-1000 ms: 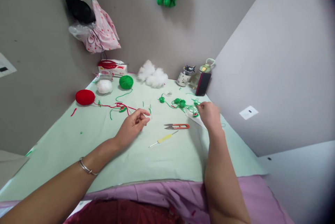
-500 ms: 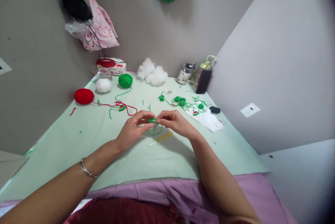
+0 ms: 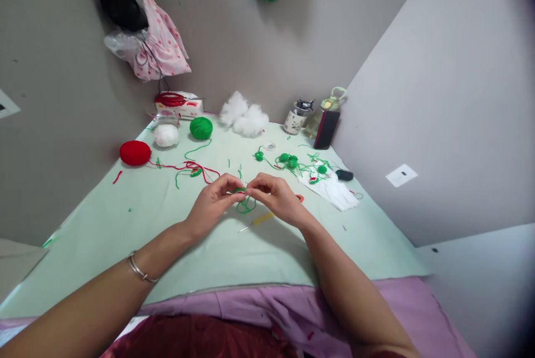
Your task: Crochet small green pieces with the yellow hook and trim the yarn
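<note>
Between my two hands is a small green crochet piece (image 3: 239, 191), mostly covered by the fingers, with a bit of red or white at its edge. My left hand (image 3: 215, 202) pinches it from the left, thumb below and fingers above. My right hand (image 3: 273, 195) pinches its right side, fingertips close to the left ones. A loose loop of green yarn (image 3: 246, 206) hangs beneath the piece. On the table below lies a crochet hook (image 3: 261, 219) with a yellow handle, its metal tip pointing left. An orange object (image 3: 300, 198) shows partly behind my right wrist.
Left on the table are a red yarn ball (image 3: 135, 153), a white ball (image 3: 166, 135) and a green yarn ball (image 3: 201, 128). White stuffing (image 3: 244, 115) lies at the back. Small green crochet pieces (image 3: 288, 160), a white cloth (image 3: 334, 190), a phone (image 3: 326, 130) and a pen jar (image 3: 295, 118) are on the right.
My fingertips have drawn closer together over the crochet piece, which is tilted and more hidden. My right hand has shifted slightly left, and the orange object has come into view behind it.
</note>
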Motion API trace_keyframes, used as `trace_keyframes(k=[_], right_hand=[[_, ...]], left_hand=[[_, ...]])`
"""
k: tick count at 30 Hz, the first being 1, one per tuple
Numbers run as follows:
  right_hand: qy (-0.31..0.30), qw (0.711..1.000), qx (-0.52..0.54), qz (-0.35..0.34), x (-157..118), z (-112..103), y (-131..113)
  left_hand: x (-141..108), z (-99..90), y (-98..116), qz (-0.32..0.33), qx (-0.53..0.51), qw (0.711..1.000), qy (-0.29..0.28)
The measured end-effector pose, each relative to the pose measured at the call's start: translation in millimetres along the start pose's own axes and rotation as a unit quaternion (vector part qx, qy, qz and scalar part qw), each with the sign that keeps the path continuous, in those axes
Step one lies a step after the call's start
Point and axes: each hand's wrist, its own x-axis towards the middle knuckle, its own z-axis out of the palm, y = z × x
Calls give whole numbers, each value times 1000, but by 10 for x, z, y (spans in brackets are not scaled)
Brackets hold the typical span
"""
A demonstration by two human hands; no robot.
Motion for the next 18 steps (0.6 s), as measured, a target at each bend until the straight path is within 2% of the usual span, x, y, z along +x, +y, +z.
trace_keyframes(k=[4,10,13,18], right_hand=[[-4,999,28,-16,-3,-40,3],[54,992,108,-26,7,-144,38],[80,994,60,-37,10,-175,54],[93,987,-50,-118,5,-187,89]], left_hand=[[14,-11,24,-11,-12,1000,12],[22,-36,57,-42,-29,998,20],[22,-37,67,-61,-25,998,5],[26,-46,86,-78,-19,997,-9]])
